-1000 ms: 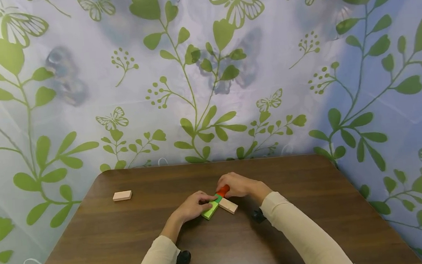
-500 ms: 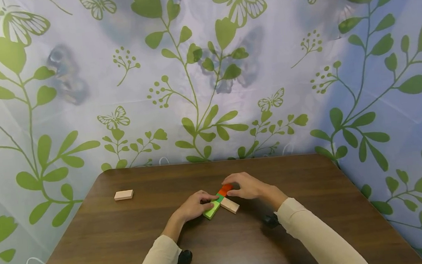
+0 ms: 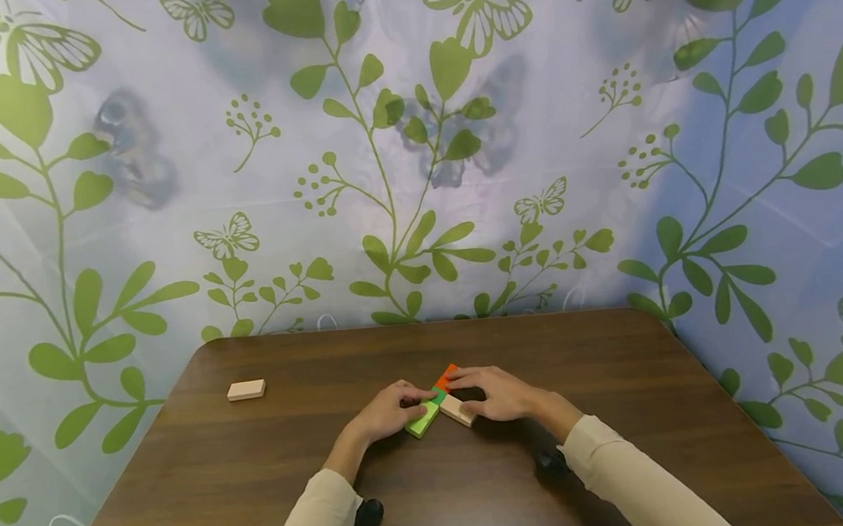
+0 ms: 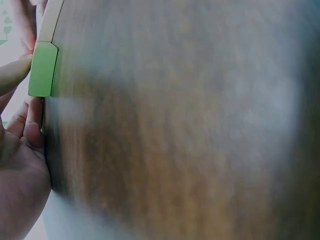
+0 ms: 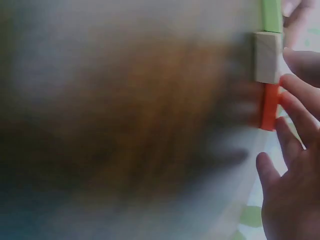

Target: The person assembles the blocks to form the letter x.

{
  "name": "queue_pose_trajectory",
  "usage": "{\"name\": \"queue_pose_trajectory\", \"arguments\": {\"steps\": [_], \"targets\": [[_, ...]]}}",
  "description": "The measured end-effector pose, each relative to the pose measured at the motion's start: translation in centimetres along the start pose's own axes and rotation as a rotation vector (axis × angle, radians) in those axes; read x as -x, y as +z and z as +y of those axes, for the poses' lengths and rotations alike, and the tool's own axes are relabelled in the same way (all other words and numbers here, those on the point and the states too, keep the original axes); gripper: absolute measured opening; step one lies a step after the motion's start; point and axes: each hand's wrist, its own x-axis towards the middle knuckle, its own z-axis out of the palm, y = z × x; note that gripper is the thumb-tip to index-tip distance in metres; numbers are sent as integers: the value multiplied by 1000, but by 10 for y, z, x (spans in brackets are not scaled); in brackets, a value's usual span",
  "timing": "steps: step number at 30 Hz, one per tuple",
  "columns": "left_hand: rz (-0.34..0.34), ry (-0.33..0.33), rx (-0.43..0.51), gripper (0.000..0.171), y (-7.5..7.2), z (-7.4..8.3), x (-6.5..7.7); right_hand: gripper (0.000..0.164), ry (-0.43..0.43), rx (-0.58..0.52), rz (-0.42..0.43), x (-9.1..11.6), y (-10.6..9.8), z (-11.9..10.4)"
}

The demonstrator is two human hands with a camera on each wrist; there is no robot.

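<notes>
Four blocks sit together, apparently touching, right of the tabletop's (image 3: 434, 496) middle: light green block (image 3: 424, 421), dark green block (image 3: 440, 394) and orange block (image 3: 447, 375) in a slanting line toward the far edge, a pale wooden block (image 3: 455, 411) branching off toward the near right corner. The arrangement looks settled, bar perhaps small adjustment. A second pale block (image 3: 246, 390) lies alone near the far left corner, not joined to the others; whether it belongs with them cannot be told.

Left hand (image 3: 387, 410): not clenched; thumb rests on the light green block, index fingertip at the dark green. Right hand (image 3: 501, 394): grasping nothing, fingers spread, tips against the orange block, thumb touching the nearer pale block.

Against half a second ago: the right hand has come lower and nearer the near edge, its thumb shifted from beside the orange block to the pale one; more orange shows. Left hand and lone block appear unmoved.
</notes>
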Motion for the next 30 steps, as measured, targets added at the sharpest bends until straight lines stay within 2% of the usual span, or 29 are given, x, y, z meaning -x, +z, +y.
{"name": "queue_pose_trajectory", "arguments": {"steps": [8,15,20,26,30], "targets": [[6,16,5,32,-4,4,5,48,-25,5,13,1,6,-2],[10,33,-12,33,-6,7,3,46,-37,11,36,-1,6,2],[13,19,-8,33,-6,8,-1,46,-15,8,50,0,7,3],[-14,-5,15,35,-6,9,-2,44,12,13,32,-1,9,5],[-5,10,12,38,-7,11,-2,42,37,18,23,0,9,4]]}}
